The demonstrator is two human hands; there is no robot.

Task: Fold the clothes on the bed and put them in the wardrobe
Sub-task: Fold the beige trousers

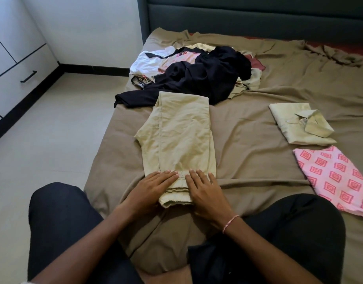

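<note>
Two flat, straight-fingered hands, the left hand (154, 187) and right hand (205, 191), are pressing creased beige trousers (180, 140) stretching lengthwise toward the headboard (258, 17).

This is a bedroom in a home. A wide bed (248, 124) under a rumpled brown sheet (289, 78) backs onto a dark padded headboard (258, 17). On it lie a loose pile of clothes (197, 72), a folded pale shirt (295, 128) and a folded pink patterned garment (336, 177). Beside the bed stands a white wardrobe (12, 58) with a black drawer handle (28, 76), on a pale tiled floor (53, 140) edged by black skirting (94, 69).
</note>
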